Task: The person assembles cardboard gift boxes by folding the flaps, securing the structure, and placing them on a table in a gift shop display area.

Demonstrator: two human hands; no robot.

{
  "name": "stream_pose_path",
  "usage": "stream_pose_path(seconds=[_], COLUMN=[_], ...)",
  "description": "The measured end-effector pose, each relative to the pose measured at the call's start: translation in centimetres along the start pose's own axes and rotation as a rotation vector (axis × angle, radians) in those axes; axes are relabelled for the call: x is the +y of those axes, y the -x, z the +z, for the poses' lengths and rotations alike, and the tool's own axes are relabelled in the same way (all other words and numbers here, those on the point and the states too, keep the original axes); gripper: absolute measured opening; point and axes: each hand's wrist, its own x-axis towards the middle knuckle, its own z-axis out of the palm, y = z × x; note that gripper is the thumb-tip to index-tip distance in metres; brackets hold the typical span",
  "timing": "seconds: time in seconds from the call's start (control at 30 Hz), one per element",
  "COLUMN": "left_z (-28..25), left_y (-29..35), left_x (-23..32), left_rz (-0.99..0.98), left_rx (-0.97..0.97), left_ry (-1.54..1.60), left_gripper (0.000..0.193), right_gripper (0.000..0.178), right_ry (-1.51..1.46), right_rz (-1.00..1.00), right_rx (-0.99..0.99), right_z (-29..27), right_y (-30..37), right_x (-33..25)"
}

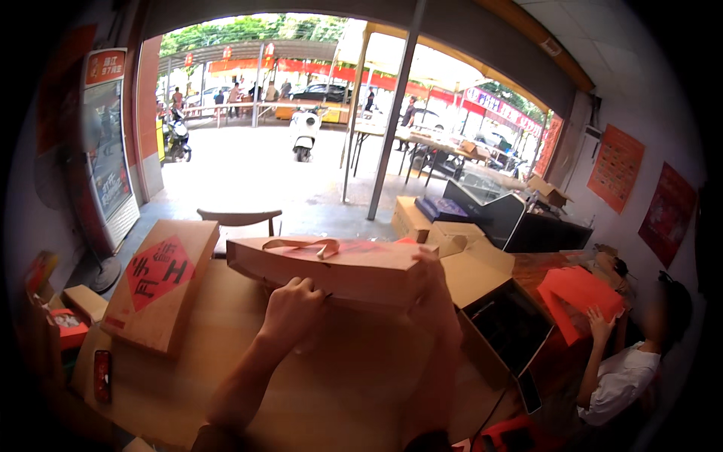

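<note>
A flat brown cardboard gift box (324, 265) with a ribbon handle (301, 245) on its upper side is held tilted above the wooden table (226, 377). My left hand (292, 313) is closed at the box's near lower edge, left of its middle; its fingertips are partly hidden. A small dark tip shows beside those fingers, too small to name. At the right end my right hand (431, 294) grips the same box, fingers over the corner. Another brown gift box (192, 264), with a red diamond panel and black lettering, lies on the table to the left.
An open carton (482, 282) with a dark inside stands at the right, a phone (529, 392) by its corner. Farther right, another person (621, 380) handles a red sheet or bag (580, 294). A red phone-like object (102, 375) lies left; a chair (239, 218) stands beyond the table.
</note>
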Motion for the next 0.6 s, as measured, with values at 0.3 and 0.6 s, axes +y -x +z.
stream_pose_path(seconds=[0.3, 0.6], left_z=[0.4, 1.9], left_y=[0.1, 1.3], left_x=[1.1, 1.0], left_rz=[-0.085, 0.022], left_rx=[-0.178, -0.152], left_ry=[-0.051, -0.052], left_gripper=[0.007, 0.006], right_gripper=[0.053, 0.030], right_ry=[-0.234, 0.126], right_rz=[0.184, 0.378], right_rx=[-0.092, -0.468], right_z=[-6.4, 5.2], right_y=[-1.9, -2.7], right_x=[-18.3, -14.7])
